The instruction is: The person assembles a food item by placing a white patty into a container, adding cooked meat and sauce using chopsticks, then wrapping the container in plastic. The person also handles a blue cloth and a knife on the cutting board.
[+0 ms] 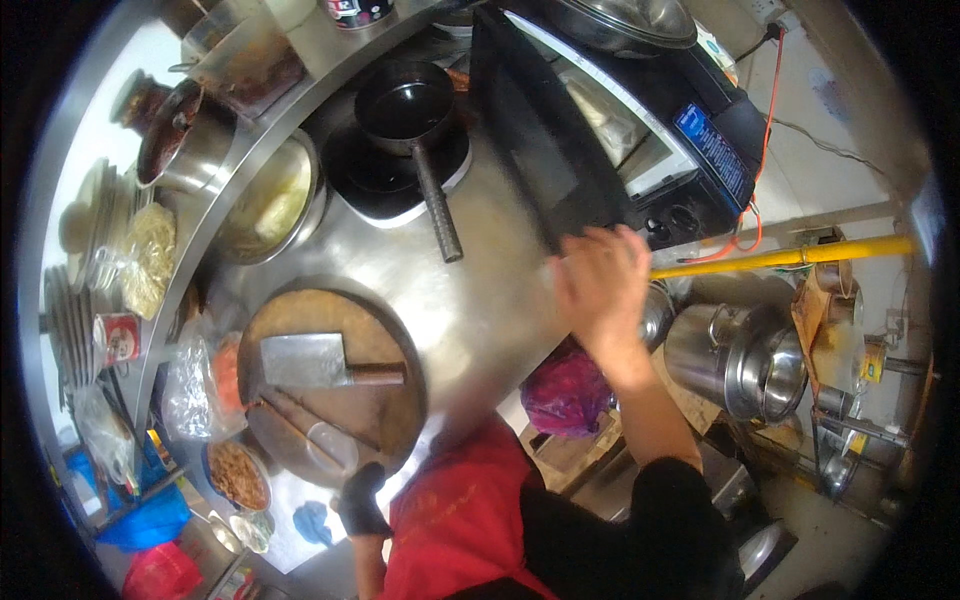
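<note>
My right hand [603, 290] is raised at the near edge of an open microwave door [545, 130], its fingers stretched out and slightly blurred. Whether it touches the door I cannot tell. The microwave [690, 150] is black, with a pale bag inside its lit cavity. My left hand [363, 500], dark as if gloved, hangs by the near edge of a round wooden chopping board [400, 440]; its fingers are hard to make out. On that board lie a cleaver [303, 360], a pair of long thin sticks [290, 415] and a clear round plastic piece [333, 447].
A black pan [405, 105] sits on a hot plate [385, 205], handle toward me. Left are a steel bowl [270, 195], a plastic bag [195, 390] and a bowl of brown food [238, 475]. Right, a yellow pole [790, 257] crosses above steel pots [735, 360].
</note>
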Demonstrator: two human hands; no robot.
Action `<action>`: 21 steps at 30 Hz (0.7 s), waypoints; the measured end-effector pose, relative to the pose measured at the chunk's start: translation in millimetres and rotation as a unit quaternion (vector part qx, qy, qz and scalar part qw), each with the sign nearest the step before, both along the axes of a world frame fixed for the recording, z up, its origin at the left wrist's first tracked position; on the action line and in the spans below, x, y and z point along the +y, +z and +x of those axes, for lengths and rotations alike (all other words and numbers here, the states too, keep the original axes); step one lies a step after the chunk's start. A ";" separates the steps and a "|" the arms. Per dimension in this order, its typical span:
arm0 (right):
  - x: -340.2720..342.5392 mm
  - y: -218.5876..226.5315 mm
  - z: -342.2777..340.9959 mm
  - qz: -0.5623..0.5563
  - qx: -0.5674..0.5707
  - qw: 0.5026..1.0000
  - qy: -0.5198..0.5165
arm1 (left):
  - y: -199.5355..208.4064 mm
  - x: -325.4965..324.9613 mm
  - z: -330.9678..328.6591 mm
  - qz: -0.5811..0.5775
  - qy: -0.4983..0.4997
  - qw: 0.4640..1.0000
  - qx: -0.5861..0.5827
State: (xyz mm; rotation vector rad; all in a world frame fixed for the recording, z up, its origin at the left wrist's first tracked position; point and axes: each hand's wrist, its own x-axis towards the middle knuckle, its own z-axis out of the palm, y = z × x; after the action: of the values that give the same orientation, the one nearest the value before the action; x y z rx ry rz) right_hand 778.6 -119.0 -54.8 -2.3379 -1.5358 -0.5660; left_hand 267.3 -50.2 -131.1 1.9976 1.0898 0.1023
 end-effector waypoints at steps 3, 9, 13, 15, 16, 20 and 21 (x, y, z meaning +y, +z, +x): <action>-52.9 -43.7 40.7 -0.012 0.166 0.973 -0.159 | 12.1 0.2 0.2 0.116 -0.144 0.976 0.117; -116.0 -151.7 178.9 -0.025 0.127 0.951 -0.280 | 22.7 -22.5 -11.3 0.038 0.025 0.997 0.062; -127.4 -216.2 230.8 0.216 0.408 0.850 -0.253 | 37.6 -48.4 -41.0 0.028 0.046 0.995 0.085; -113.9 -220.5 232.3 0.452 0.704 0.537 -0.104 | 34.9 -63.4 -58.1 0.089 0.043 0.990 0.099; -97.8 -213.9 222.7 0.411 0.793 0.448 0.032 | 29.7 -70.0 -68.1 0.065 0.075 0.990 0.100; -14.8 -127.9 88.4 0.281 0.894 0.317 0.148 | -9.5 -93.0 -122.2 0.054 0.177 0.978 0.094; 2.9 -110.3 21.5 0.165 0.835 0.520 0.072 | -19.1 -100.4 -135.4 -0.005 0.265 0.963 0.047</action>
State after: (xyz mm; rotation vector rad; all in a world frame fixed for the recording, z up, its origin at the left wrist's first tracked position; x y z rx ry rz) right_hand 800.0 -116.0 -165.0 -1.1814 -0.4137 1.1217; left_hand 132.0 -150.7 -150.1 1.6672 1.6621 0.2847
